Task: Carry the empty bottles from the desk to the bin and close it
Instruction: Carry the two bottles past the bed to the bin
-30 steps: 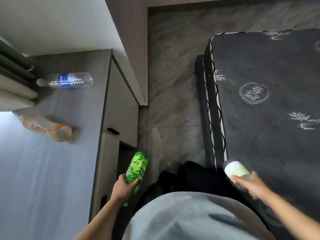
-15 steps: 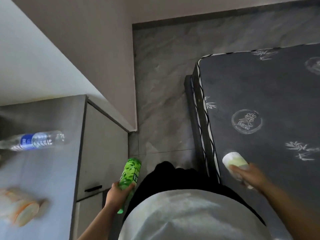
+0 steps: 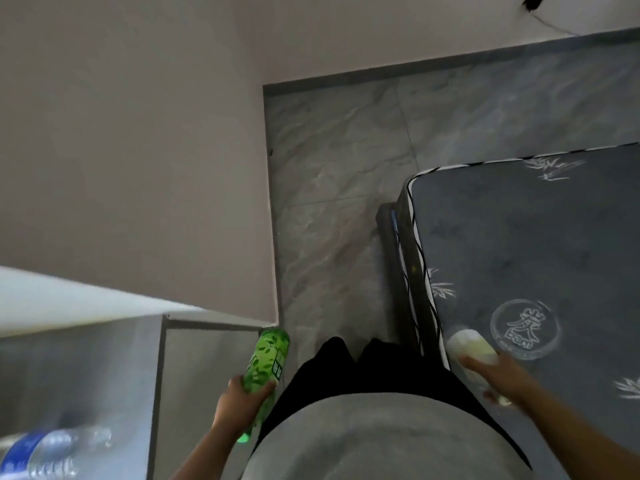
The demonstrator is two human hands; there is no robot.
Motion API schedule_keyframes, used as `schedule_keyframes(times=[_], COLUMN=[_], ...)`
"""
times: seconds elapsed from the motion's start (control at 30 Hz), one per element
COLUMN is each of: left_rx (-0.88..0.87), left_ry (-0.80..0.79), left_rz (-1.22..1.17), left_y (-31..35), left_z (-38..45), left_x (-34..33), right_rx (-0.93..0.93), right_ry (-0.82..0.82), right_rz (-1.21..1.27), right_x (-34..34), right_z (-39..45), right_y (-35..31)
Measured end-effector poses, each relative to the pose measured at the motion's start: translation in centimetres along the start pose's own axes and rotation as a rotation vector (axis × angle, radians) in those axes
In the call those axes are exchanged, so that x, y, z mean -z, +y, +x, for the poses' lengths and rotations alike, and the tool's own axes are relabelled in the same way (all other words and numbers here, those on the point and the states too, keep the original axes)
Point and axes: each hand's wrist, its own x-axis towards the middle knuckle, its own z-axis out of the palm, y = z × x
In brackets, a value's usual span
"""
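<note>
My left hand (image 3: 239, 401) grips a bright green bottle (image 3: 266, 362) with a leaf pattern, held base-forward beside the desk's end. A pale, whitish-green bottle (image 3: 469, 348) is held in my right hand (image 3: 498, 377) over the mattress corner, its base pointing forward. One clear bottle with a blue label (image 3: 41, 452) lies on its side on the grey desk (image 3: 86, 375) at the lower left, blurred. No bin is in view.
A pale wall (image 3: 138, 150) stands ahead on the left, ending at a corner. Grey marble-look floor (image 3: 329, 209) runs forward between the wall and a dark mattress (image 3: 536, 254) on a frame at the right. A black cable (image 3: 540, 12) hangs at the top right.
The view has swung right and forward: the desk slid to the lower left, the orange bottle left the frame, more floor shows ahead. Both hands still hold their bottles.
</note>
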Motion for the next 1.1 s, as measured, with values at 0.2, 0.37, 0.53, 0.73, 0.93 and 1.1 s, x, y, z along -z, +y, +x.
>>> schedule_keyframes(times=[0.2, 0.37, 0.53, 0.73, 0.93, 1.1], left_rx=[-0.136, -0.136, -0.057, 0.076, 0.041, -0.076], left_ry=[0.0, 0.008, 0.031, 0.063, 0.044, -0.002], left_rz=[-0.014, -0.024, -0.019, -0.014, 0.014, 0.068], left_y=[12.9, 21.1, 24.7, 27.7, 35.7, 45.3], left_z=[5.1, 9.4, 11.5, 14.2, 20.1, 24.9], left_x=[4.3, 5.8, 6.1, 8.6, 12.9, 16.9], right_rx=[-0.104, -0.116, -0.041, 0.033, -0.023, -0.138], right_ry=[0.056, 0.048, 0.068, 0.044, 0.031, 0.046], right_rz=[0.036, 0.043, 0.047, 0.07, 0.076, 0.154], right_x=[3.0, 5.5, 8.5, 9.7, 8.9, 8.5], right_z=[2.4, 6.6, 11.1, 14.7, 17.8, 19.0], right_y=[-4.2, -10.2, -20.0, -31.6, -38.8, -41.1])
